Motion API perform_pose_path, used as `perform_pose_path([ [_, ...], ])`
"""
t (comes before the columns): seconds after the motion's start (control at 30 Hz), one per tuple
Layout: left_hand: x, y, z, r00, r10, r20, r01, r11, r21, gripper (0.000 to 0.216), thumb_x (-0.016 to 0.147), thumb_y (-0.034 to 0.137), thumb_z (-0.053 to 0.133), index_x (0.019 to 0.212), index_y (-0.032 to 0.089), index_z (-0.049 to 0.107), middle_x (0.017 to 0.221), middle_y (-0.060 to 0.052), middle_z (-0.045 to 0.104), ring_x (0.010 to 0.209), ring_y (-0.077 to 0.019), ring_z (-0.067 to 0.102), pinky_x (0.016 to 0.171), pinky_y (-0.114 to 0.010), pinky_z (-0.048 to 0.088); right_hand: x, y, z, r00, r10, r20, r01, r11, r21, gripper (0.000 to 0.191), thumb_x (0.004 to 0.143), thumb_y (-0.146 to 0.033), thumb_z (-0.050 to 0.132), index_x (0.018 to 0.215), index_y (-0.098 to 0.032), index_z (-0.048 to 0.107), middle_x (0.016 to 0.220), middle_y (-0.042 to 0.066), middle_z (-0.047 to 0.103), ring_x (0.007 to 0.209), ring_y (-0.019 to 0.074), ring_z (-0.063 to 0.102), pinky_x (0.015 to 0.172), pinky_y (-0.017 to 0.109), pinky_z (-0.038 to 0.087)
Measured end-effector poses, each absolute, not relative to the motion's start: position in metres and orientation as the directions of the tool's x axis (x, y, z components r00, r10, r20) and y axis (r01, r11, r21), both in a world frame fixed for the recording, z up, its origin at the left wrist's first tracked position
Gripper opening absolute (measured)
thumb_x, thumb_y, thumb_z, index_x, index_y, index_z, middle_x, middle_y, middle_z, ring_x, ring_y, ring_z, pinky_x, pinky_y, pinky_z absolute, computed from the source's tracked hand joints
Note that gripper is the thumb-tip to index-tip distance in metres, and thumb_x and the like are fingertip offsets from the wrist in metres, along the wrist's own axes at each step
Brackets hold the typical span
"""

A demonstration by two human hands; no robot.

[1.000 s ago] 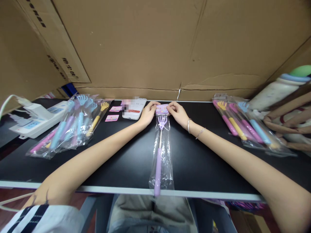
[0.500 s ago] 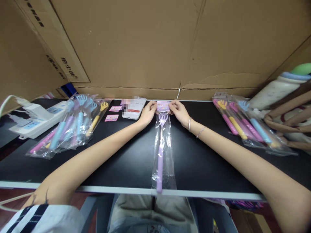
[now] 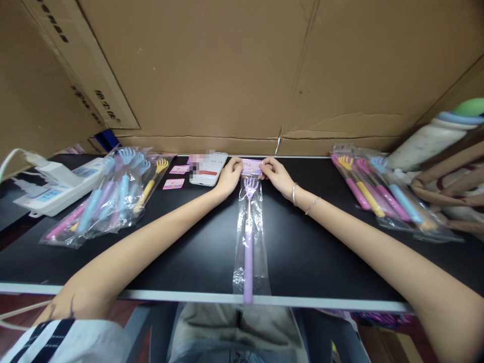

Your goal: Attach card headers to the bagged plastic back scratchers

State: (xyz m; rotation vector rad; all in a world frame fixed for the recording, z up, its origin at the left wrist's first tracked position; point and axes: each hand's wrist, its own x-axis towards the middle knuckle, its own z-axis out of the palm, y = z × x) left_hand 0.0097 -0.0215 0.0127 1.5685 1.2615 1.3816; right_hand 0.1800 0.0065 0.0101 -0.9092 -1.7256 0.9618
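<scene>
A purple back scratcher point(image 3: 248, 247) lies inside a clear plastic bag point(image 3: 260, 257) on the black table, claw end away from me and handle reaching the front edge. At the bag's far end is a pink and purple printed card point(image 3: 251, 167). My left hand point(image 3: 230, 177) pinches the card's left end, and my right hand point(image 3: 277, 173) pinches the right end. Whether the fingers grip the card alone or the bag's top with it, I cannot tell.
Bagged back scratchers point(image 3: 123, 196) lie at left beside a white power strip point(image 3: 62, 184). More bagged scratchers point(image 3: 378, 189) lie at right near a bottle point(image 3: 431, 138). Left of my hands are a phone point(image 3: 208, 174) and small pink cards point(image 3: 174, 184). Cardboard point(image 3: 227, 75) stands behind.
Both hands have shifted slightly left with the card and the bag's top. The bag now lies a little further left, and the scratcher is straighter.
</scene>
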Motion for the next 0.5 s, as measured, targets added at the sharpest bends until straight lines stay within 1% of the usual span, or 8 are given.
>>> perform_pose_path([
  [0.23, 0.0092, -0.0203, 0.0104, -0.042, 0.95, 0.309, 0.228, -0.292, 0.929, 0.007, 0.085, 0.015, 0.042, 0.081, 0.019, 0.046, 0.067, 0.003, 0.046, 0.066, -0.0112, 0.047, 0.062, -0.021, 0.039, 0.1798, 0.0053, 0.0105, -0.315, 0.874, 0.37, 0.152, 0.431, -0.889, 0.033, 0.079, -0.051, 0.06, 0.079, -0.022, 0.046, 0.055, -0.006, 0.052, 0.055, 0.0105, 0.052, 0.06, 0.025, 0.04],
  [0.5, 0.0094, -0.0202, 0.0114, -0.022, 0.95, 0.311, 0.226, -0.298, 0.927, 0.006, 0.083, 0.016, 0.044, 0.079, 0.02, 0.044, 0.066, 0.004, 0.047, 0.065, -0.0117, 0.047, 0.063, -0.022, 0.039, 0.1794, 0.0058, 0.0108, -0.325, 0.875, 0.359, 0.151, 0.423, -0.893, 0.03, 0.079, -0.048, 0.061, 0.076, -0.022, 0.047, 0.053, -0.006, 0.054, 0.054, 0.0105, 0.052, 0.061, 0.025, 0.042],
])
